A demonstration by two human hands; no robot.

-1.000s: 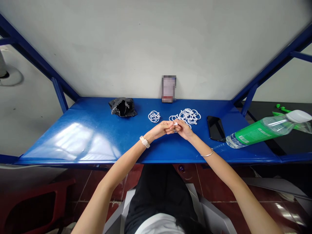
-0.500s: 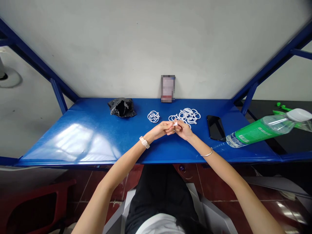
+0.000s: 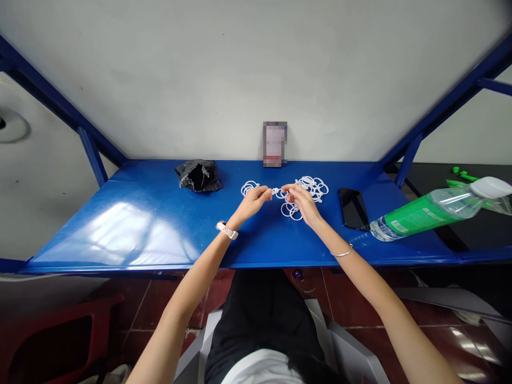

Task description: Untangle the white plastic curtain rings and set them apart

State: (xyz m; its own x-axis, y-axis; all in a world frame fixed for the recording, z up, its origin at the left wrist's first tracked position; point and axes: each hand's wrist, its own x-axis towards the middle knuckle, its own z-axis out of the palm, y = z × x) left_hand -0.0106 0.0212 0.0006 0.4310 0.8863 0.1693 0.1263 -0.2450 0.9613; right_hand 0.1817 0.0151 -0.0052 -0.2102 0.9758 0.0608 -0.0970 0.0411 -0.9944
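bent over white rings (image 3: 293, 212) on a blue surface (image 3: 256, 250)
holding left hand (image 3: 255, 201) with grip bunched at a white knob (image 3: 275, 191); cannot tell if pinching it. holding right hand (image 3: 303, 202) with grip loosely spread beside the rings, likely for easy reach. heaped farther back in a larger pile (image 3: 312, 184) and smaller cluster (image 3: 248, 186), perhaps to avoid mixing. propped farthest off against the wall (image 3: 224, 96): blurred panel (image 3: 274, 144), probably for viewing.

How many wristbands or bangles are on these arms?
2: a pale wristband on the left wrist and a silver bangle on the right forearm. No others show.
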